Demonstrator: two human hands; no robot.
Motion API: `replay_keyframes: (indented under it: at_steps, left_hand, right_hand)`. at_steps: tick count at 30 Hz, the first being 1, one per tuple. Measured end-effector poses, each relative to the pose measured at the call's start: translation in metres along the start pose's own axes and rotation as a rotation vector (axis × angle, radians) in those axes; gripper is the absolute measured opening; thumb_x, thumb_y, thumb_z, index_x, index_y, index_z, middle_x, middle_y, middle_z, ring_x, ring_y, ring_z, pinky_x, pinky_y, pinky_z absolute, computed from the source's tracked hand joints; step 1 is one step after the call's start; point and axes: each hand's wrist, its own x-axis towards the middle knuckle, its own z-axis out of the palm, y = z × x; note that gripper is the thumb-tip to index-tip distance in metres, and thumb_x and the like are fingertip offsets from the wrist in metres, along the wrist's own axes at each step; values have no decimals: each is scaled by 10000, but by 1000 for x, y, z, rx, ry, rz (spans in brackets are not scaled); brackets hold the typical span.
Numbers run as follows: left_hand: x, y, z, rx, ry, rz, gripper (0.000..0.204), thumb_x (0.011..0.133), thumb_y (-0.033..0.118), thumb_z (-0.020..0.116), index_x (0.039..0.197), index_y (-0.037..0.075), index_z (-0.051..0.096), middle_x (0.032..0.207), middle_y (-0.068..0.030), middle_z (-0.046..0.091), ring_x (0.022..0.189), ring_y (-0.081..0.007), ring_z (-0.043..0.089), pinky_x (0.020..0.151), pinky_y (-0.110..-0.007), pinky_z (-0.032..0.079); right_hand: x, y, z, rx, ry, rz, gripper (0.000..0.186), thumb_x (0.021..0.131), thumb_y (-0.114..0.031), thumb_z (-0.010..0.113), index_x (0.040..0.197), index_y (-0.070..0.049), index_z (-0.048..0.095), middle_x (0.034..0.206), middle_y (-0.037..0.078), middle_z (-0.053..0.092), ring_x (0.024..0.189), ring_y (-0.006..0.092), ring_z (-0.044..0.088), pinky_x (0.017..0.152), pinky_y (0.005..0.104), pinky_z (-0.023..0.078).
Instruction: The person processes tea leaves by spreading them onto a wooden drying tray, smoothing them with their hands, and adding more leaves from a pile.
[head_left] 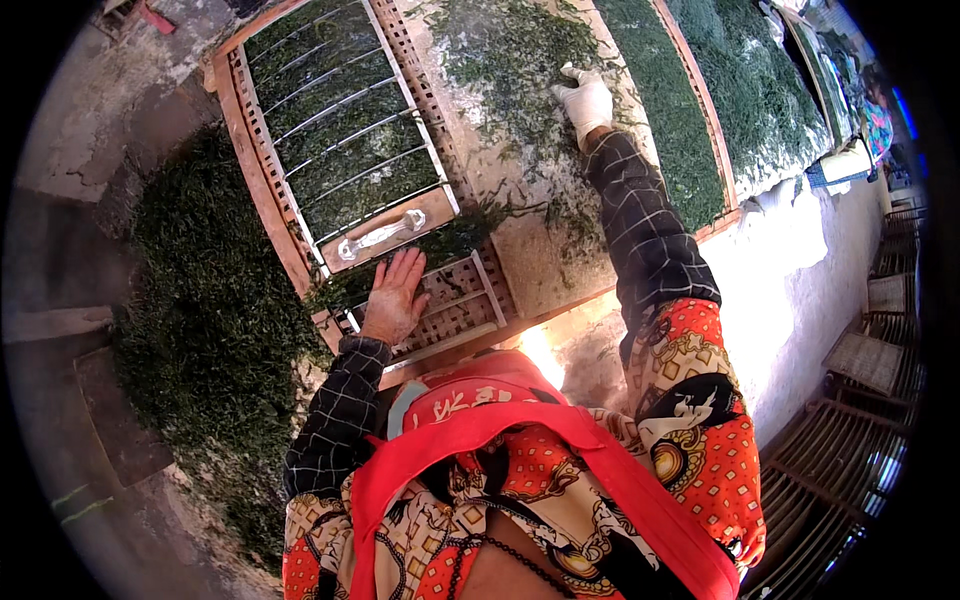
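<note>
My bare left hand [395, 297] lies with outstretched fingers on a strip of shredded green leaves, just below a wooden end board [390, 228] with a shiny metal handle [382, 236]. That board closes off a rack of thin white crossbars [348, 128], with dark green leaves packed beneath them. Further off to the right, my right hand [587, 104] wears a white glove. Its thumb and forefinger stand apart over green leaf shreds [520, 60] scattered on a pale board [540, 255]. Neither hand visibly holds anything.
A large heap of green leaves [215, 340] lies left of the wooden frame [262, 200]. To the right are more leaf-covered panels [665, 110] with wooden edges. Slatted racks [835, 460] stand at the far right. A bright wall [800, 270] is beside them.
</note>
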Motion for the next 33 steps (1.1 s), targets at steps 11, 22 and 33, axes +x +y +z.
replay_keyframes:
  at_steps: [11, 22, 33]
  left_hand:
    - [0, -14, 10, -157, 35, 62, 652, 897, 219, 601, 1482, 102, 338, 1564, -129, 272, 1454, -290, 226, 1174, -500, 157]
    - [9, -37, -16, -1638, 234, -217, 412, 914, 100, 662, 1301, 23, 544, 1187, -86, 639, 1024, -170, 636, 816, -285, 550]
    - [-39, -32, -21, -169, 443, -238, 421, 780, 148, 759, 1184, 115, 646, 1355, -117, 498, 1245, -338, 488, 1026, -447, 412]
  right_hand:
    - [-63, -8, -59, 615, -127, -8, 284, 853, -80, 705, 1133, -36, 692, 1040, 72, 709, 865, 108, 659, 691, 228, 546]
    - [-278, -122, 95, 132, -418, -721, 542, 806, -214, 698, 1328, -167, 556, 1188, 114, 641, 1080, 273, 620, 881, 359, 523]
    - [-304, -99, 70, -133, -510, -492, 690, 789, -294, 724, 1414, -171, 460, 1154, 103, 608, 1016, 266, 630, 814, 382, 522]
